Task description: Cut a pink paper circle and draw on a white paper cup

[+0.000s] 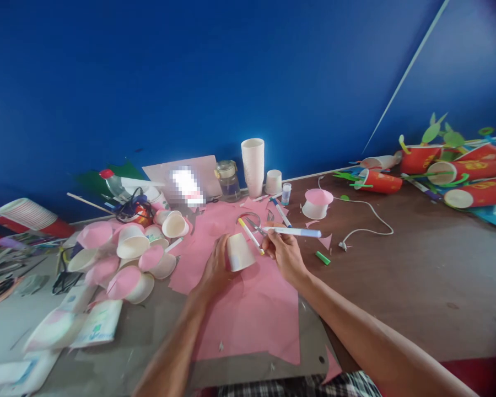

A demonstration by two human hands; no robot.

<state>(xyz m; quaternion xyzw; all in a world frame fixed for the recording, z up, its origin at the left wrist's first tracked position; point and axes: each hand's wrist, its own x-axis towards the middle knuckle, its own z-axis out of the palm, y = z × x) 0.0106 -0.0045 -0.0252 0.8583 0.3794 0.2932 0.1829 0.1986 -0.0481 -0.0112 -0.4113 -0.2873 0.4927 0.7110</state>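
Note:
A white paper cup (240, 253), tilted with its rim toward the lower right, is held at its left side by my left hand (218, 266). Faint bluish and yellowish patches show on the cup's side. To the right of it my right hand (284, 252) is closed around a white and light-blue marker (297, 232). Between the hands lies a yellow-ended marker (251, 236), with scissors (256, 224) just behind. Pink paper (248, 325) is spread beneath both hands.
Cups with pink paper tops (124, 283) crowd the left. Behind stand a cup stack (253, 165), a glass jar (228, 181) and a pink-topped cup (315, 209). A white cable (372, 232) and red cups (479, 193) are at the right.

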